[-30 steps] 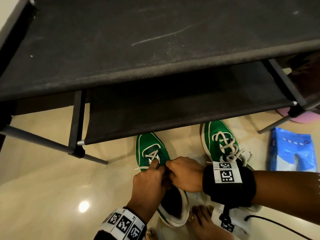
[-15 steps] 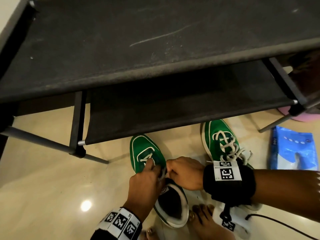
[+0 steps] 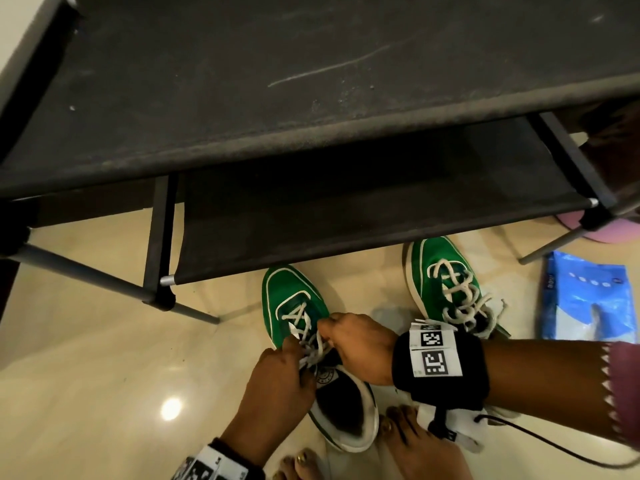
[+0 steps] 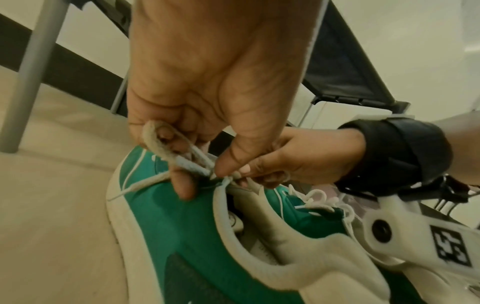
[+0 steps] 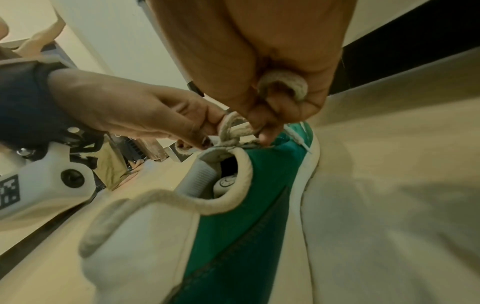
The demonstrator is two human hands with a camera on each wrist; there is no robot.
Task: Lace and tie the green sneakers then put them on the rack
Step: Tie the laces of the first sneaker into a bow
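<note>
A green sneaker (image 3: 294, 303) with a white sole stands on the floor just in front of the black shoe rack (image 3: 311, 81). Both hands work at its white lace (image 3: 308, 336) above the tongue. My left hand (image 3: 277, 379) pinches a loop of lace (image 4: 158, 139) between curled fingers. My right hand (image 3: 360, 344) pinches another loop (image 5: 283, 86), and the two strands cross in a knot (image 5: 231, 142) at the shoe's throat. The second green sneaker (image 3: 450, 285) stands to the right with its laces tied in a bow.
The rack's lower shelf (image 3: 363, 209) hangs just behind the shoes, on grey metal legs (image 3: 86, 271). A blue and white packet (image 3: 585, 299) lies on the floor at the right, a pink object (image 3: 595, 230) behind it. My bare feet (image 3: 415, 441) stand by the shoe's heel.
The left sneaker has shifted slightly and more of its laced front now shows. Both hands have drawn back toward the shoe's opening, each holding a lace loop.
</note>
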